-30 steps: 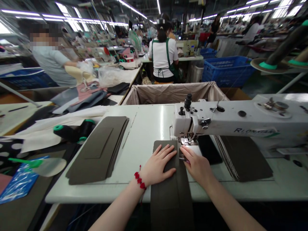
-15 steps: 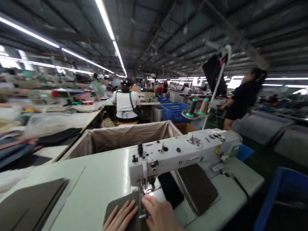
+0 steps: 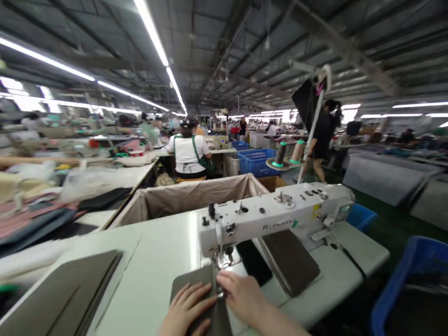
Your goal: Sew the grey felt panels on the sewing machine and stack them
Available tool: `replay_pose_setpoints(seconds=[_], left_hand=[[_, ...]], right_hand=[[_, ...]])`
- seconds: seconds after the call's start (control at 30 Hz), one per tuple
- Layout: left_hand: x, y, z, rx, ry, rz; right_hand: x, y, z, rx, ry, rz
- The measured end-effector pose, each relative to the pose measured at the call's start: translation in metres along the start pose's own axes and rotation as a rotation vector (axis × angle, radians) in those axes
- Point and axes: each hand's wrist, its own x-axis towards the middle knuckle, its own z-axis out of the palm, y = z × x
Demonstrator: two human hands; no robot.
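Note:
A grey-brown fabric piece [image 3: 192, 276] lies on the pale green table, its far edge near the needle area of the white sewing machine [image 3: 269, 217]. My left hand [image 3: 191, 308] rests on this fabric with fingers spread. Beside it, my right hand [image 3: 241, 294] has its fingers pressed together at the fabric's right part, by the needle. A small shiny metal object [image 3: 221, 295] shows under the right fingers; whether they hold it is unclear. Under the machine arm are a black flat item [image 3: 255, 262] and a stack of brown pieces [image 3: 290, 261].
Another stack of grey-brown pieces [image 3: 63, 294] lies at the left. Behind the table is a cloth-lined bin [image 3: 196, 193]. Thread cones [image 3: 280, 154] stand beyond the machine. A blue basket [image 3: 409, 280] is at the right. A seated person [image 3: 189, 151] and a standing person [image 3: 322, 135] are further off.
The view has shifted, so the table and machine sit slightly differently in it. My left hand's fingers have shifted on the fabric. The standing person has moved left, behind the thread stand.

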Motion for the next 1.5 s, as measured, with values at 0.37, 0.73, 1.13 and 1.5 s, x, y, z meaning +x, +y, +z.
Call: replay_pose_setpoints(seconds=[0.37, 0.73, 1.13, 1.5], left_hand=[[0.004, 0.028, -0.03, -0.208, -0.086, -0.163], [0.006, 0.029, -0.035, -0.243, -0.095, -0.19], [0.004, 0.018, -0.026, -0.156, -0.074, -0.143], [0.004, 0.022, -0.025, -0.148, -0.025, -0.209]], right_hand=[[-0.007, 0.002, 0.011, -0.035, -0.037, 0.01], [-0.007, 0.002, 0.011, -0.033, -0.024, 0.008], [-0.004, -0.001, 0.01, 0.052, 0.001, 0.028], [-0.004, -0.002, 0.006, 0.061, -0.004, 0.028]])
